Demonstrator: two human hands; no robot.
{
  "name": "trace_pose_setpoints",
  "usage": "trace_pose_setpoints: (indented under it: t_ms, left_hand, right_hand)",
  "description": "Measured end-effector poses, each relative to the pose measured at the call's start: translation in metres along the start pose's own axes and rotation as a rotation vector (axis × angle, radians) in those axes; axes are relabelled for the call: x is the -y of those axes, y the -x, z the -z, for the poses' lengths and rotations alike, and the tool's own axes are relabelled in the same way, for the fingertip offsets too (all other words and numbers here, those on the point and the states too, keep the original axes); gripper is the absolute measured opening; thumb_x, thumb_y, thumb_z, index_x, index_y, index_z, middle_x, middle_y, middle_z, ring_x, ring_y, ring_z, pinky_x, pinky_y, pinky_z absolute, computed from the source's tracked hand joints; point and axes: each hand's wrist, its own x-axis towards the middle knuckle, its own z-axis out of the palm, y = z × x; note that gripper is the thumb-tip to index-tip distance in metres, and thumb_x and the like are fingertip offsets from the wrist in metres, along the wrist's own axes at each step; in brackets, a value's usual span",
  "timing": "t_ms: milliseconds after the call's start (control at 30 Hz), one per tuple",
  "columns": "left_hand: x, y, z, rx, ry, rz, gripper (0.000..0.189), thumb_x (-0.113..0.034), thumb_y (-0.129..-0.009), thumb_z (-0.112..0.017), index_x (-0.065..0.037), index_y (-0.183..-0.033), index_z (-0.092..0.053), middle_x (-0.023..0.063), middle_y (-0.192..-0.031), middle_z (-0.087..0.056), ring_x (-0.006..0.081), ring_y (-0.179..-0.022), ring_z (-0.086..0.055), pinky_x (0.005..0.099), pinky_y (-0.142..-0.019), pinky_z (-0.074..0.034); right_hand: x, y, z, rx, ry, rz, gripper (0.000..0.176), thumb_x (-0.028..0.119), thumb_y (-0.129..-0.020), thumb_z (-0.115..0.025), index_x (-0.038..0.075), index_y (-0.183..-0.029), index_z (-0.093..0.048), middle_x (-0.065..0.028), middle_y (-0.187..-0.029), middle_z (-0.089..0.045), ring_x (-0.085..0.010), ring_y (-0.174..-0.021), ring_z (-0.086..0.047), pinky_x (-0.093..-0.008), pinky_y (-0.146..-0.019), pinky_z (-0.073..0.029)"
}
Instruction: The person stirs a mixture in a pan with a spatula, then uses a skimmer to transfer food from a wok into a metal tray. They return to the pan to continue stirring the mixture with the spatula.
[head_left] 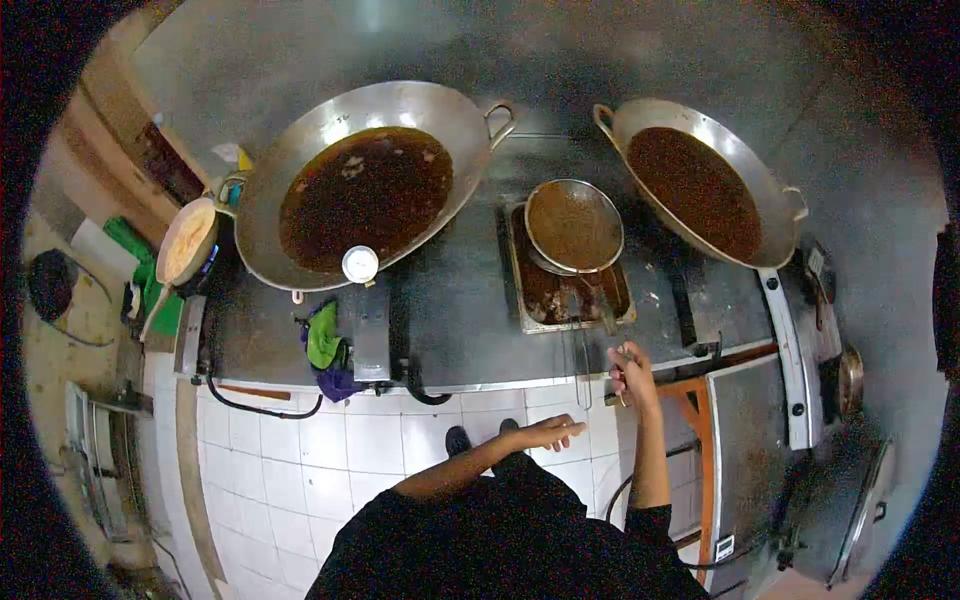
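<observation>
My right hand [632, 374] is closed round the handle of a thin utensil [607, 318]. Its blurred far end is over the front right of a rectangular metal tray [528, 326], and I cannot make out its kind. Brown, oily residue covers the tray's inside. A round mesh strainer [574, 226] sits on the tray, its long wire handle [584, 375] sticking out past the counter edge, left of my right hand. Low in front of my body, my left hand [550, 433] is empty, with its fingers loosely bent and apart.
A big wok [262, 235] of dark oil stands left, a dial thermometer [360, 264] at its rim. Another wok [690, 232] with dark oil stands right. A small pan [172, 228] is far left. Green and purple cloths [325, 345] hang at the front edge of the steel counter [450, 345].
</observation>
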Motion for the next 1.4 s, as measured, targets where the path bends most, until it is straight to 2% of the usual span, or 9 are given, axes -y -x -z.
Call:
trace_pose_setpoints:
  t_ms: [133,233,300,400,633,767,900,1100,1400]
  left_hand:
    - [0.045,0.001,0.007,0.019,-0.041,0.010,0.075,-0.071,-0.072,-0.035,-0.006,-0.110,-0.040,0.0119,-0.093,-0.053,0.0190,-0.078,-0.052,0.0309,-0.064,-0.043]
    - [0.040,0.057,0.023,-0.011,-0.045,0.091,0.077,-0.069,-0.074,-0.035,-0.004,-0.115,-0.038,0.0163,-0.099,-0.051,0.0235,-0.086,-0.051,0.0361,-0.074,-0.043]
    - [0.077,0.075,0.037,-0.083,-0.046,0.105,0.077,-0.068,-0.074,-0.035,-0.003,-0.115,-0.038,0.0163,-0.099,-0.051,0.0239,-0.086,-0.051,0.0364,-0.074,-0.043]
    - [0.108,0.141,0.057,-0.102,0.039,0.075,0.078,-0.070,-0.073,-0.034,-0.002,-0.111,-0.043,0.0153,-0.098,-0.051,0.0227,-0.085,-0.051,0.0353,-0.074,-0.043]
    - [0.226,0.321,0.078,-0.504,0.197,-0.245,0.059,-0.052,-0.086,-0.031,0.001,-0.104,-0.048,0.0085,-0.093,-0.048,0.0173,-0.083,-0.050,0.0309,-0.075,-0.042]
    - [0.262,0.443,0.070,-0.800,0.284,-0.179,0.055,-0.050,-0.086,-0.035,-0.001,-0.105,-0.048,0.0084,-0.090,-0.050,0.0163,-0.086,-0.049,0.0282,-0.078,-0.041]
    - [0.287,0.528,0.087,-0.836,0.572,-0.042,0.049,-0.047,-0.087,-0.036,-0.003,-0.105,-0.048,0.0065,-0.092,-0.052,0.0153,-0.086,-0.050,0.0273,-0.076,-0.042]
    - [0.339,0.607,0.163,-1.032,0.603,-0.081,0.038,-0.039,-0.088,-0.036,-0.008,-0.106,-0.049,0.0066,-0.094,-0.053,0.0153,-0.085,-0.053,0.0286,-0.078,-0.042]
    - [0.373,0.716,0.337,-1.258,0.572,-0.148,0.034,-0.036,-0.088,-0.037,-0.009,-0.103,-0.050,0.0057,-0.089,-0.055,0.0151,-0.079,-0.055,0.0273,-0.068,-0.043]
  right_hand:
    - [-0.012,-0.017,0.015,-0.064,0.413,0.042,0.027,0.030,-0.078,-0.060,0.008,-0.093,-0.054,-0.0057,-0.052,-0.049,-0.0166,-0.041,-0.050,-0.0279,-0.038,-0.041]
    - [-0.045,-0.037,0.030,-0.650,1.380,1.074,0.036,0.035,-0.079,-0.057,0.003,-0.095,-0.056,-0.0108,-0.055,-0.053,-0.0210,-0.044,-0.052,-0.0313,-0.045,-0.043]
    - [0.003,0.012,-0.041,-0.810,1.562,1.335,0.035,0.035,-0.080,-0.055,0.002,-0.091,-0.057,-0.0117,-0.055,-0.053,-0.0217,-0.045,-0.052,-0.0316,-0.046,-0.042]
    - [0.016,0.056,-0.158,-0.297,0.943,0.677,0.024,0.020,-0.081,-0.052,-0.004,-0.078,-0.055,-0.0144,-0.064,-0.057,-0.0245,-0.053,-0.052,-0.0329,-0.050,-0.040]
    - [-0.090,0.090,-0.434,0.598,0.730,0.777,0.013,0.014,-0.079,-0.051,0.004,-0.087,-0.050,-0.0103,-0.067,-0.054,-0.0287,-0.064,-0.055,-0.0360,-0.058,-0.042]
    - [-0.114,0.034,-0.583,0.185,1.011,1.172,0.033,0.023,-0.075,-0.057,0.005,-0.099,-0.043,-0.0140,-0.078,-0.054,-0.0308,-0.080,-0.054,-0.0418,-0.069,-0.042]
    - [-0.133,-0.039,-0.683,-0.097,1.242,0.715,0.063,0.030,-0.073,-0.059,0.000,-0.119,-0.027,-0.0247,-0.092,-0.054,-0.0392,-0.083,-0.055,-0.0458,-0.071,-0.045]
    - [-0.167,-0.121,-0.743,-0.354,0.856,0.622,0.048,0.022,-0.076,-0.052,0.005,-0.113,-0.025,-0.0258,-0.086,-0.057,-0.0404,-0.079,-0.056,-0.0492,-0.070,-0.044]
    - [-0.084,0.056,-0.798,-0.094,0.666,0.766,0.037,0.025,-0.083,-0.049,0.010,-0.116,-0.039,-0.0190,-0.099,-0.057,-0.0333,-0.095,-0.054,-0.0366,-0.079,-0.040]
